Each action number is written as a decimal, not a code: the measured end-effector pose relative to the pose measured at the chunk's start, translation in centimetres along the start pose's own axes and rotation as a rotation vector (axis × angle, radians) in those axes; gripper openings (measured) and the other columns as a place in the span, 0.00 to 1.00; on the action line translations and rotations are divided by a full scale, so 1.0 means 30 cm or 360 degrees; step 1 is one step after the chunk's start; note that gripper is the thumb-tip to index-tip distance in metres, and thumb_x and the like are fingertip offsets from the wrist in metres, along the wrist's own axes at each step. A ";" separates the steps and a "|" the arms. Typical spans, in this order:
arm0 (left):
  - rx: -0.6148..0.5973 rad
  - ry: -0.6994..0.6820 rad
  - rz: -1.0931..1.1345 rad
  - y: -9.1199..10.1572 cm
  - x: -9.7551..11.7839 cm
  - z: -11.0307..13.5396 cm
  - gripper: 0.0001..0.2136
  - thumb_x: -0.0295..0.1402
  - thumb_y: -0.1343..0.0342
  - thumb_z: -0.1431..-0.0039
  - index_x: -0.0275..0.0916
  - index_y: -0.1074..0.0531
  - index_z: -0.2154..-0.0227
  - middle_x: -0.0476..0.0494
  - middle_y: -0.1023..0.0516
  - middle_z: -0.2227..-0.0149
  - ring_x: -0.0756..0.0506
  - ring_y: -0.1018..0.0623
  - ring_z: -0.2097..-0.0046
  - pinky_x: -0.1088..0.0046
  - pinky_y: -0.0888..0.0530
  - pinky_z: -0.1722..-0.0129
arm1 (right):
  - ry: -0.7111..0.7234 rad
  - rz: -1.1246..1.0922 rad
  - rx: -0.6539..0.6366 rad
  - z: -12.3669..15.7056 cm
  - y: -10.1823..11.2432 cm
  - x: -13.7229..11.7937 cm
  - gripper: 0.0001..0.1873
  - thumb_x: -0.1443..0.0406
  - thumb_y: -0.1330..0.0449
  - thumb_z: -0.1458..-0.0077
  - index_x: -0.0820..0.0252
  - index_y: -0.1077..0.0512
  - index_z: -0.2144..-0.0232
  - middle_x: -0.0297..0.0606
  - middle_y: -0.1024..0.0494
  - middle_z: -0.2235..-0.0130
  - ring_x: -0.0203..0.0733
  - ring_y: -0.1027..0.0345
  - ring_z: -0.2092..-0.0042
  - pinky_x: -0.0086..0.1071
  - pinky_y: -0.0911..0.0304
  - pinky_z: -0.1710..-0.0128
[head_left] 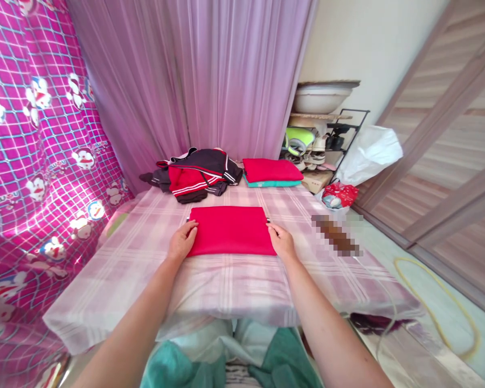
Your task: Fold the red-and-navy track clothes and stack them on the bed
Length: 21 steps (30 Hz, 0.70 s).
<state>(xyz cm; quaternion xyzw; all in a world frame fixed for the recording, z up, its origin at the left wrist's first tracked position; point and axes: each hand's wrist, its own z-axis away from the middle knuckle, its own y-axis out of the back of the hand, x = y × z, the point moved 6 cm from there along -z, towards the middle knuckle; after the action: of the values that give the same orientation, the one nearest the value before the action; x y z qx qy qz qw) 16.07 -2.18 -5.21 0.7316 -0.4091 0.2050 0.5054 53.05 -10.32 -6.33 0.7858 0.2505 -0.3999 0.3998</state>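
A folded red garment (230,230) lies flat as a neat rectangle on the checked tablecloth (230,280) in front of me. My left hand (182,238) grips its left edge, thumb on top and the other fingers along the side. On the opposite edge, my right hand (282,240) holds it the same way. Bits of black and white trim peek out at both upper corners, near my fingertips. Parts of the fingers are hidden by the cloth.
At the back left is a loose heap of dark and red striped clothes (202,171). A stack of folded red and teal clothes (272,171) sits right of it. A blurred brown object (336,235) lies at the right. Beyond stand a shoe rack (350,126) and white bag (374,153).
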 end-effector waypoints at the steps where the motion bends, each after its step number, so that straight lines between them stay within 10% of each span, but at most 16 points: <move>1: 0.0003 -0.0004 0.0002 0.000 -0.003 -0.001 0.17 0.41 0.50 0.39 0.42 0.21 0.55 0.44 0.21 0.45 0.41 0.24 0.43 0.58 0.33 0.37 | 0.0002 0.0005 0.0003 0.000 -0.002 0.001 0.17 0.58 0.46 0.44 0.54 0.19 0.60 0.38 0.16 0.57 0.46 0.23 0.54 0.38 0.31 0.49; 21: 0.0030 -0.0009 0.0011 -0.003 -0.005 -0.004 0.18 0.43 0.52 0.40 0.43 0.21 0.56 0.45 0.21 0.45 0.42 0.23 0.44 0.59 0.31 0.38 | 0.0031 0.0075 0.0084 0.005 -0.003 -0.005 0.20 0.58 0.49 0.46 0.55 0.19 0.63 0.40 0.16 0.57 0.47 0.23 0.54 0.38 0.30 0.51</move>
<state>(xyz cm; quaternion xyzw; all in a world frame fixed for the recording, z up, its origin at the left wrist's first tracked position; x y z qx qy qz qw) 16.06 -2.00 -5.32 0.7354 -0.4110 0.2085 0.4967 52.85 -10.41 -6.29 0.8056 0.2251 -0.3892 0.3857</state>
